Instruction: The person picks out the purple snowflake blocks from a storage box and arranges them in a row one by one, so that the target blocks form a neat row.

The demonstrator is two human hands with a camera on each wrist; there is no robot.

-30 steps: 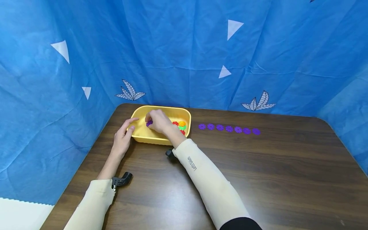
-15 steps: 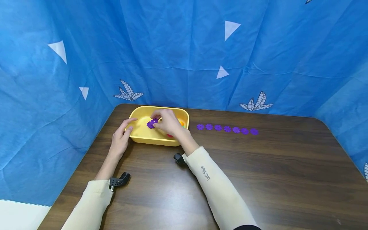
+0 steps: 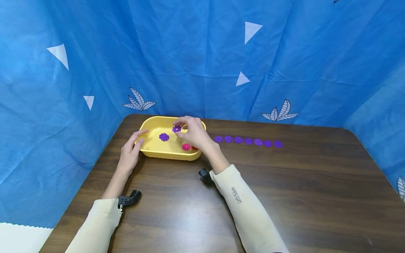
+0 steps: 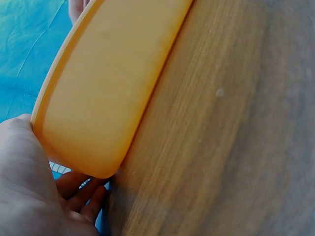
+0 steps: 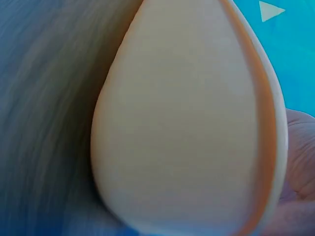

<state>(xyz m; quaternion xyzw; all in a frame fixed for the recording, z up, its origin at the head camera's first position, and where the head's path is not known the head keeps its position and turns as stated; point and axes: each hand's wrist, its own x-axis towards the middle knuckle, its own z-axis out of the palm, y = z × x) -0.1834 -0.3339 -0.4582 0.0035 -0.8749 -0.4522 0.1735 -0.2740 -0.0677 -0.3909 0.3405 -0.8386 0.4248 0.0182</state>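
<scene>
- My right hand (image 3: pixel 197 133) pinches a purple flower-shaped plastic disc (image 3: pixel 174 130) between thumb and fingers, above the far right part of the basin; the hand covers some of it and most of the basin's right end.
- Under my right hand, a pink flower-shaped disc (image 3: pixel 186 147) shows whole; a red disc (image 3: pixel 194 148) is partly hidden.
- The right wrist view is mostly basin wall, with that hand cut off and the pinched disc out of sight.
- My left hand (image 3: pixel 129 151) grips the left end of the yellow plastic basin (image 3: pixel 167 154); its lower fingers are shadowed.
- Between my hands lies another purple disc (image 3: pixel 164 137), perhaps doubled, with yellow floor around it.
- Right of my right hand, beyond the rim, seven purple discs (image 3: pixel 248 141) line up on the brown wood-grain table (image 3: pixel 284 193), which stretches on rightward and toward me.
</scene>
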